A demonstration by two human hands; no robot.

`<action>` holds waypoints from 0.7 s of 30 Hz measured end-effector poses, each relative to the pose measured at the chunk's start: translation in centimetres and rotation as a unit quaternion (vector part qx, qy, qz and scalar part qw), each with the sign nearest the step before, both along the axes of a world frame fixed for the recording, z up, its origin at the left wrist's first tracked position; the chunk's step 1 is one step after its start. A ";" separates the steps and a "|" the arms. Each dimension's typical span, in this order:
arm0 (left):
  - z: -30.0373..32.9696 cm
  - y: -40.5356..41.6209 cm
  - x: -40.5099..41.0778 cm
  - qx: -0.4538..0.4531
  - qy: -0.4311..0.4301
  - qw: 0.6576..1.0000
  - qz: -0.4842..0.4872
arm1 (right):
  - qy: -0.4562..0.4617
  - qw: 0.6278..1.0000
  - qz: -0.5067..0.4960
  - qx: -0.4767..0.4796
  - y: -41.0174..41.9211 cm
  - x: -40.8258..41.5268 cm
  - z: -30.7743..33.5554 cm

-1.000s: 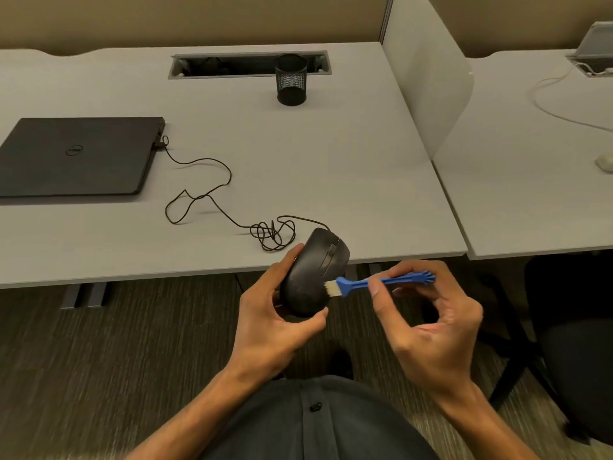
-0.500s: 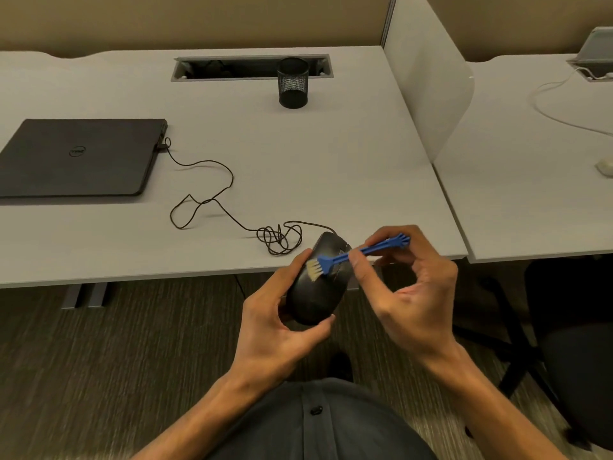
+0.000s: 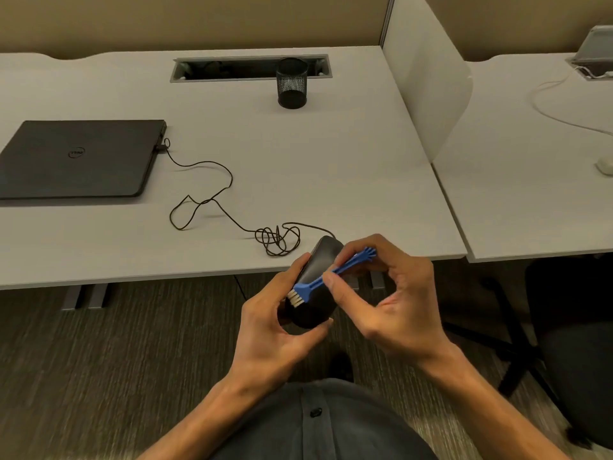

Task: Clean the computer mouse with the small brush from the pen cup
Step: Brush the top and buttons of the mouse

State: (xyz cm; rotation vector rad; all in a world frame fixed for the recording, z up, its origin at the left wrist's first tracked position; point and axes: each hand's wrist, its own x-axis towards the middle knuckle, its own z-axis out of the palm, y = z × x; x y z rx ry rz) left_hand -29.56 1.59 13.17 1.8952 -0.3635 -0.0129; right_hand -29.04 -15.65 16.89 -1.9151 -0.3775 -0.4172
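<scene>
Evidently light and rigid, the mouse sits just off the desk edge, clamped at its smooth sides by the left hand; the right hand pinches the slim brush mid-handle, soft bristles touching the shell.

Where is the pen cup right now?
In the head view, the black mesh pen cup stands upright at the back of the desk, just in front of the cable slot, right of the closed laptop.
</scene>
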 end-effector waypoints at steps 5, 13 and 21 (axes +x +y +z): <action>0.0 0.0 -0.1 0.007 -0.011 1.000 -0.004 | -0.012 0.992 -0.122 -0.001 -1.4 1.4 -0.5; 0.0 0.0 0.0 0.006 -0.006 1.000 -0.004 | -0.026 0.982 -0.187 -0.020 -2.8 1.3 0.2; -0.2 0.0 0.2 -0.024 0.032 0.999 0.014 | -0.011 0.998 -0.056 -0.010 -0.9 -1.8 -0.4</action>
